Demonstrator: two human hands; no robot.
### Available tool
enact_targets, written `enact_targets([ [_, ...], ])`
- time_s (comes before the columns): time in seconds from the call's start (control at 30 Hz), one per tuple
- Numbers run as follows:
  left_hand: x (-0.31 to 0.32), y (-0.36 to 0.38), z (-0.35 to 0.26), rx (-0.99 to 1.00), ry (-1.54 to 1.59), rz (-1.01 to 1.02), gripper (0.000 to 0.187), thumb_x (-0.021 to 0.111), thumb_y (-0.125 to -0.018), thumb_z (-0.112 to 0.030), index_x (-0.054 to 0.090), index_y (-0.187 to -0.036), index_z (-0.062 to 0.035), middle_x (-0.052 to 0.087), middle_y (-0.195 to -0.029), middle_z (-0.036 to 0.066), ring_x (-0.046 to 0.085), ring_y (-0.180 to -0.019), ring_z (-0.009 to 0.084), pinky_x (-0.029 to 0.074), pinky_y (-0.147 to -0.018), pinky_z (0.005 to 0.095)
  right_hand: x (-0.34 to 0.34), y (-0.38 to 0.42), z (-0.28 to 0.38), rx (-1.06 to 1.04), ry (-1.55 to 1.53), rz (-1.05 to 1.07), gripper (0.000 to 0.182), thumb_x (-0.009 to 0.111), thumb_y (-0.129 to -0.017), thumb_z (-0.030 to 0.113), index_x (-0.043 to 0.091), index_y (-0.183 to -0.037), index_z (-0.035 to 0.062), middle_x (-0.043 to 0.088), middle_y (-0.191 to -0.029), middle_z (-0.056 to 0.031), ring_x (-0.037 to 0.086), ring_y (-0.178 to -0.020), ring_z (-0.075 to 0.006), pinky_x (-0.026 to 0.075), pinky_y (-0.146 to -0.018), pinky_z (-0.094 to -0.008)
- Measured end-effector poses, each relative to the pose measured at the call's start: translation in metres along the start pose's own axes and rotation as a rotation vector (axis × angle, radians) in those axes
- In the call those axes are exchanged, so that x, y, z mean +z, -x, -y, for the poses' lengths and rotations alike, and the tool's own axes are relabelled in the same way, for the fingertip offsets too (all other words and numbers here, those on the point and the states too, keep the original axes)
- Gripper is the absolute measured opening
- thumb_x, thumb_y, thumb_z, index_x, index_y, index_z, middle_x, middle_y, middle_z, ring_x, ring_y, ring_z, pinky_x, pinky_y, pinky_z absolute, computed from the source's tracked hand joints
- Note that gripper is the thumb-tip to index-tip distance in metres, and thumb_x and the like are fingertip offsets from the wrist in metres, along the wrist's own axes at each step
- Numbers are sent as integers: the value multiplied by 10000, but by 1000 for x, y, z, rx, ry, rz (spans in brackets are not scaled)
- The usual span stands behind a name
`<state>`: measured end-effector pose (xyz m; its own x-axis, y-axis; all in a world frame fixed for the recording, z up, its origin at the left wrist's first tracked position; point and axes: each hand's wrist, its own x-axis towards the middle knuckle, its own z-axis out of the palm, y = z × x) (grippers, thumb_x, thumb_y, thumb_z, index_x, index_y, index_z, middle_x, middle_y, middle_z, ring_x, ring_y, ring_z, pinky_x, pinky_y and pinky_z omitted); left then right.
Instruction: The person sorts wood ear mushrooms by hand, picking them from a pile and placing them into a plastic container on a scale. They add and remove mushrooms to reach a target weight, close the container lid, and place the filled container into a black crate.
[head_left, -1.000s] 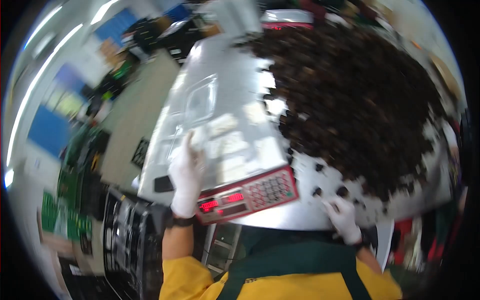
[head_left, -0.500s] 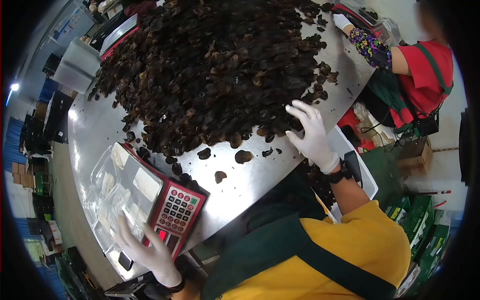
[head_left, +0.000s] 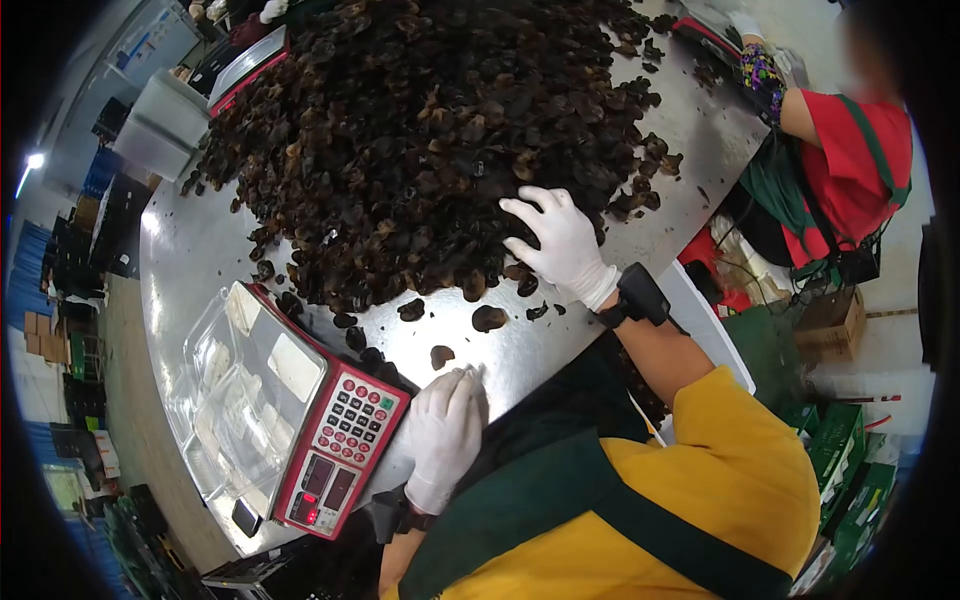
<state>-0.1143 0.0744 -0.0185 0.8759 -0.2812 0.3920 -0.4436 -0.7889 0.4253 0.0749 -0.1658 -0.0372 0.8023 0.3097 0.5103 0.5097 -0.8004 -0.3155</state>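
A large heap of dark brown, fungus-like pieces [head_left: 430, 130] covers much of the metal table [head_left: 500, 350]. At the heap's lower right edge is my gloved right hand [head_left: 563, 240], its fingers spread and nothing seen held. My gloved left hand [head_left: 445, 430] rests near the table's front edge, just right of the red scale [head_left: 340, 440]. Its fingers are curled together, their tips near one loose piece [head_left: 442, 356]; whether they hold anything is hidden. Clear plastic containers [head_left: 225, 400] lie on and beside the scale's plate.
A co-worker in red [head_left: 850, 160] stands at the upper right by another scale [head_left: 710, 40]. A third scale [head_left: 250, 65] and stacked translucent bins [head_left: 165, 125] are at the upper left. A white bin [head_left: 715, 330] stands beside my right arm. A phone [head_left: 246, 517] lies at the table's edge.
My left hand has moved right, from the plastic containers to the table beside the scale, and its fingers have closed. My right hand has moved left onto the heap's edge. The co-worker's hand has shifted right.
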Motion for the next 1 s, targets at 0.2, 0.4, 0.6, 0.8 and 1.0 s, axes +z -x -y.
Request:
enact_targets([
  [0.2, 10, 4, -4, -26, 73, 37, 333, 681, -854, -33, 648, -1185, -45, 641, -1164, 106, 621, -1050, 293, 485, -885, 405, -8, -14, 6, 4, 63, 14, 608, 753, -815, 349, 578, -1373, 185, 580, -1263, -131, 580, -1085, -302, 585, -831, -388],
  [0.4, 10, 12, -5, -49, 80, -12, 312, 679, -852, -27, 659, -1163, -35, 652, -1155, 116, 627, -1042, 301, 489, -883, 408, 5, -14, -2, -18, 15, -38, 419, 718, -847, 246, 648, -1256, 189, 624, -1142, -100, 630, -1025, -276, 593, -761, -384],
  [0.6, 5, 26, -1, -72, 104, -7, 315, 658, -848, -4, 656, -1161, -34, 656, -1158, 115, 629, -1045, 302, 490, -888, 408, 6, -28, -15, 34, -227, -56, 170, 696, -873, 145, 708, -1041, 169, 636, -907, -48, 669, -807, -256, 564, -702, -359],
  [0.8, -16, 36, -1, -119, 123, -30, 327, 638, -844, 20, 654, -1167, -34, 669, -1160, 115, 633, -1046, 308, 486, -894, 412, -4, -47, -27, 317, -595, 63, 224, 716, -907, 145, 723, -1124, 89, 737, -1074, -71, 698, -870, -156, 535, -794, -297],
  [1.0, -59, 46, -5, -225, 139, -200, 318, 601, -796, 143, 686, -1078, 26, 681, -1051, 173, 672, -978, 325, 538, -882, 386, -24, -72, -30, 550, -1168, 164, 249, 671, -980, 176, 697, -1170, 17, 700, -1062, -25, 661, -865, -119, 520, -792, -239],
])
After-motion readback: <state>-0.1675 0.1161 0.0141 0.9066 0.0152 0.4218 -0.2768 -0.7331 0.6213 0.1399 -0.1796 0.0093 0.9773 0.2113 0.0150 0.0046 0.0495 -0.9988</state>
